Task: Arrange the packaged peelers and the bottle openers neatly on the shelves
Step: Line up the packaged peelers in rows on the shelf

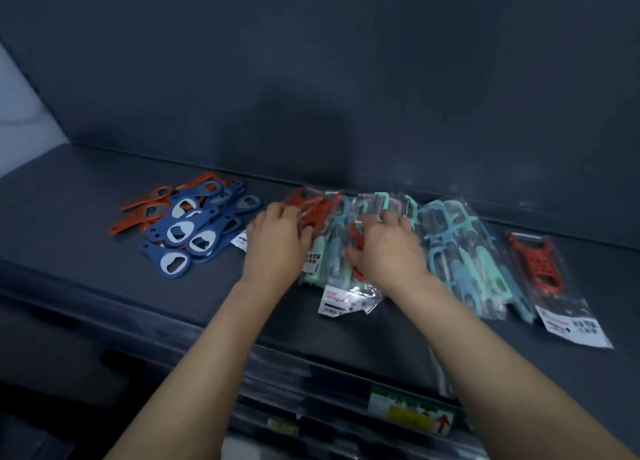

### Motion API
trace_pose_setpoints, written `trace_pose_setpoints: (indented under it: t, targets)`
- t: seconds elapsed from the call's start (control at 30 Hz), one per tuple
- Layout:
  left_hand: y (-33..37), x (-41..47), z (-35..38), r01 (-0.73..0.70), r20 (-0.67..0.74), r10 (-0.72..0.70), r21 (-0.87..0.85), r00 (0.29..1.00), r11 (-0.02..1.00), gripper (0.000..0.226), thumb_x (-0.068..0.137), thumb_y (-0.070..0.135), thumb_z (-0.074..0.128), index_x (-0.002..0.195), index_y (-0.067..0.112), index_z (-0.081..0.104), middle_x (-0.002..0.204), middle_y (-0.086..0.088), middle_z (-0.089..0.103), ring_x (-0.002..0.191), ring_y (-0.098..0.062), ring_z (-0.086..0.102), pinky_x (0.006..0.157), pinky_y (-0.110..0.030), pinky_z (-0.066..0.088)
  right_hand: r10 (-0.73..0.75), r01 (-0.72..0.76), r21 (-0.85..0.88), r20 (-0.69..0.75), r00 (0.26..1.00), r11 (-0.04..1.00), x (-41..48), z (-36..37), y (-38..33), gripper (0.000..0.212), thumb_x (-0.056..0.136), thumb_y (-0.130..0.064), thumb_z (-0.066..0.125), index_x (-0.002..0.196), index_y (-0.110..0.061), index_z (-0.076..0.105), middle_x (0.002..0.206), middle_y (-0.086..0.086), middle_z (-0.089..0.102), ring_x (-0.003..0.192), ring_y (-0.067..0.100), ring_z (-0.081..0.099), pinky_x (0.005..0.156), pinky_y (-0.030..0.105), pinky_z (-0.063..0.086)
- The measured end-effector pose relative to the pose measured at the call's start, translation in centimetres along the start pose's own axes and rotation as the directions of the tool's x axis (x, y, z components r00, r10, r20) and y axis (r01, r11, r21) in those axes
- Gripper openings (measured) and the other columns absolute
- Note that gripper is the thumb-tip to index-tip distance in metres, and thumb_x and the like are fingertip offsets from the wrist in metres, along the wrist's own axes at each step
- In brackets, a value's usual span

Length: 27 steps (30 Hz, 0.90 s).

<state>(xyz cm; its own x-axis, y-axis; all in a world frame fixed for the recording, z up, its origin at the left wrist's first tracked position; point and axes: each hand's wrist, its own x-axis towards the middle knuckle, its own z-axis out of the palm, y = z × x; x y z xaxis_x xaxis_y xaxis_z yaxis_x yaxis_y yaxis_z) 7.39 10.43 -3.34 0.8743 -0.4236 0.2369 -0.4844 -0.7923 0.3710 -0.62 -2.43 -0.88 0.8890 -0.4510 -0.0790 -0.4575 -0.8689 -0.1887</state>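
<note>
Holding packaged peelers [330, 252] on the shelf [69, 224], the left hand [273, 241] and right hand [388, 248] both had fingers curled round them. The shiny packs could slip off the front or bump the bottle openers [183, 227] nearby.

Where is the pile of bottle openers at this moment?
In the head view the bottle openers lie heaped on the left part of the shelf, just left of the left hand and the packaged peelers.

A green-and-yellow label [410, 412] with a red arrow was seen low at the front. A pale wall [20, 106] was glimpsed far left, beside a dark back panel [346, 61].
</note>
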Motion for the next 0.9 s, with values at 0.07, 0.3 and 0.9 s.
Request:
trace_pose_setpoints:
  t: [0.07, 0.3, 0.9]
  targets:
    - [-0.9, 1.5, 0.2, -0.002, 0.013, 0.002, -0.008, 1.0, 1.0, 0.033, 0.094, 0.027, 0.05, 0.118, 0.006, 0.056, 0.118, -0.013, 0.053, 0.106, -0.032, 0.051, 0.093, -0.044, 0.038, 0.065, -0.066, -0.01, -0.013, 0.998, 0.998, 0.2, 0.3, -0.7, 0.057, 0.09, -0.045, 0.055, 0.134, -0.011, 0.043, 0.138, 0.017, 0.037, 0.126, 0.035, 0.034, 0.103, 0.042, 0.034]
    - [-3.1, 5.3, 1.0, -0.054, 0.177, 0.057, -0.024, 0.983, 0.998, 0.039, 0.095, 0.031, 0.047, 0.123, 0.004, 0.049, 0.117, -0.021, 0.053, 0.106, -0.038, 0.051, 0.09, -0.047, 0.043, 0.276, -0.275, 0.032, -0.054, 0.96, 0.961, 0.7, 1.1, -2.8, 0.044, 0.094, -0.029, 0.051, 0.131, -0.006, 0.044, 0.133, 0.02, 0.037, 0.122, 0.038, 0.036, 0.099, 0.043, 0.038]
    - [0.3, 6.2, 1.8, 0.028, 0.287, 0.035, -0.214, 0.957, 0.976, 0.046, 0.087, 0.035, 0.057, 0.113, -0.003, 0.056, 0.117, -0.025, 0.052, 0.105, -0.039, 0.052, 0.092, -0.039, 0.041, 0.42, -0.386, 0.175, -0.246, 0.874, 0.906, 0.1, 0.1, -1.0, 0.041, 0.087, -0.006, 0.05, 0.128, -0.005, 0.046, 0.124, 0.019, 0.041, 0.114, 0.039, 0.041, 0.096, 0.042, 0.039]
